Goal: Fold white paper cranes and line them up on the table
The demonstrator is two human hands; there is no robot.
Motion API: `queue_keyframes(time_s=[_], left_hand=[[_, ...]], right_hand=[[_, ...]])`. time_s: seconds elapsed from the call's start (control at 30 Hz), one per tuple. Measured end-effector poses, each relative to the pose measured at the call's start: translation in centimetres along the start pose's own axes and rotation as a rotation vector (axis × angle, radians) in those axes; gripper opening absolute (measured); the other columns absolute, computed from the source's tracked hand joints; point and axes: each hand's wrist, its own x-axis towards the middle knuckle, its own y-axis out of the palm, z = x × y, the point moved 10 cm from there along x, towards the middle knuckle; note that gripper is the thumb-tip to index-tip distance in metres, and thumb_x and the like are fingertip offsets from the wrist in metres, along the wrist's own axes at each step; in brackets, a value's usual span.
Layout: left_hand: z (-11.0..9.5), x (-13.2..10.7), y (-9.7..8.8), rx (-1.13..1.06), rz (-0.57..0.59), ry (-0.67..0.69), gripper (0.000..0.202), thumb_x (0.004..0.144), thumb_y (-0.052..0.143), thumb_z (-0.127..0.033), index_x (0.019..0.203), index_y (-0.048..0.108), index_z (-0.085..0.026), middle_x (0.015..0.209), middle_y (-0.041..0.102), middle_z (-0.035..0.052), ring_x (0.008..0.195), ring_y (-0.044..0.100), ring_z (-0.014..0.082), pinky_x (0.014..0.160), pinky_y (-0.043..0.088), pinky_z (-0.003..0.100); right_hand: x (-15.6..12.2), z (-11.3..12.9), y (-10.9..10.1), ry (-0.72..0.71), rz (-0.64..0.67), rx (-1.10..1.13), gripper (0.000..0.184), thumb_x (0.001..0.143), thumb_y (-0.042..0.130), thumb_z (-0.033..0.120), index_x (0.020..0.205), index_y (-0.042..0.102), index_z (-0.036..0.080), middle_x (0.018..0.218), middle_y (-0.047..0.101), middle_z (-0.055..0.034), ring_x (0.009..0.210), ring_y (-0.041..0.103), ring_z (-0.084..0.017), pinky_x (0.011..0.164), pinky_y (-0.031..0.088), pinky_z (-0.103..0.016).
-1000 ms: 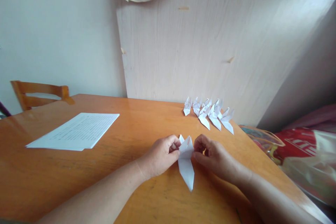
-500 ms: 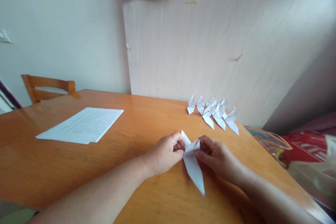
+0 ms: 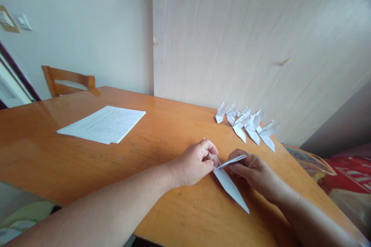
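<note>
A folded white paper figure (image 3: 232, 191) is held between my two hands just above the near part of the table. My left hand (image 3: 196, 164) pinches it at its left end, fingers curled, and covers part of that end. My right hand (image 3: 255, 171) grips the narrow folded flap, which now appears nearly edge-on. A long pointed paper wing slants down toward me between the hands. Farther off at the table's back right stand several finished-looking folded paper figures (image 3: 252, 128) in a cluster, with upright points.
A stack of printed paper sheets (image 3: 101, 125) lies on the left of the wooden table (image 3: 162, 127). Behind it stands a wooden chair (image 3: 69, 81). A wall panel (image 3: 203, 46) borders the back edge; red bags (image 3: 348, 173) sit beyond the right edge.
The paper figure has been turned, so its flap has gone from broadside to nearly edge-on. The camera view has shifted and tilted. Both hands keep hold of the paper.
</note>
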Motion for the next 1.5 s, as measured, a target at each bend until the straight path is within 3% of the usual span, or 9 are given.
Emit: queue_keyframes(time_s=[0.17, 0.37, 0.7, 0.83, 1.03, 1.5], left_hand=[[0.0, 0.1, -0.9, 0.090, -0.068, 0.015, 0.020, 0.078, 0.053, -0.005, 0.093, 0.050, -0.018, 0.086, 0.069, 0.0025, 0.077, 0.064, 0.0139, 0.070, 0.049, 0.028], [0.0, 0.1, -0.9, 0.149, -0.069, 0.022, 0.020, 0.077, 0.052, -0.004, 0.091, 0.053, -0.018, 0.086, 0.068, 0.0022, 0.078, 0.064, 0.0138, 0.070, 0.049, 0.027], [-1.0, 0.1, -0.4, 0.316, -0.054, 0.110, 0.004, 0.082, 0.062, -0.018, 0.083, 0.065, -0.018, 0.079, 0.067, 0.0009, 0.072, 0.060, 0.0137, 0.066, 0.047, 0.025], [-1.5, 0.2, -0.8, 0.403, -0.080, 0.159, 0.008, 0.083, 0.060, -0.016, 0.076, 0.064, -0.018, 0.077, 0.064, -0.0004, 0.073, 0.058, 0.0132, 0.066, 0.043, 0.024], [-1.4, 0.2, -1.2, 0.397, -0.091, 0.140, 0.012, 0.083, 0.059, -0.015, 0.071, 0.059, -0.018, 0.075, 0.060, -0.0019, 0.073, 0.056, 0.0123, 0.067, 0.041, 0.023], [0.1, 0.6, -1.2, 0.390, -0.063, 0.045, 0.010, 0.087, 0.057, -0.020, 0.078, 0.056, -0.017, 0.076, 0.059, -0.0025, 0.072, 0.053, 0.0121, 0.066, 0.040, 0.024]], right_hand=[[0.0, 0.0, -0.1, 0.021, 0.003, 0.040, 0.012, 0.083, 0.064, 0.032, 0.084, 0.059, 0.020, 0.068, 0.059, 0.0023, 0.060, 0.048, -0.013, 0.057, 0.037, -0.027], [0.0, -0.2, 0.0, 0.028, 0.025, 0.046, 0.014, 0.084, 0.062, 0.034, 0.086, 0.058, 0.021, 0.070, 0.060, 0.0010, 0.062, 0.051, -0.014, 0.058, 0.038, -0.028], [-0.2, 1.4, 0.4, -0.090, 0.016, -0.256, 0.016, 0.088, 0.060, 0.036, 0.089, 0.063, 0.020, 0.078, 0.064, -0.0016, 0.070, 0.055, -0.016, 0.061, 0.042, -0.028], [-0.5, 2.4, 0.3, -0.136, -0.035, -0.261, 0.016, 0.090, 0.060, 0.036, 0.090, 0.064, 0.021, 0.074, 0.061, -0.0001, 0.067, 0.054, -0.015, 0.059, 0.042, -0.027], [-0.9, 3.7, -0.2, -0.233, -0.120, -0.255, 0.015, 0.091, 0.060, 0.034, 0.085, 0.065, 0.022, 0.075, 0.062, -0.0003, 0.069, 0.054, -0.015, 0.061, 0.043, -0.027], [-0.5, 3.2, -0.1, -0.192, -0.092, -0.256, 0.015, 0.093, 0.058, 0.032, 0.083, 0.062, 0.021, 0.075, 0.062, 0.0005, 0.069, 0.054, -0.014, 0.061, 0.042, -0.027]])
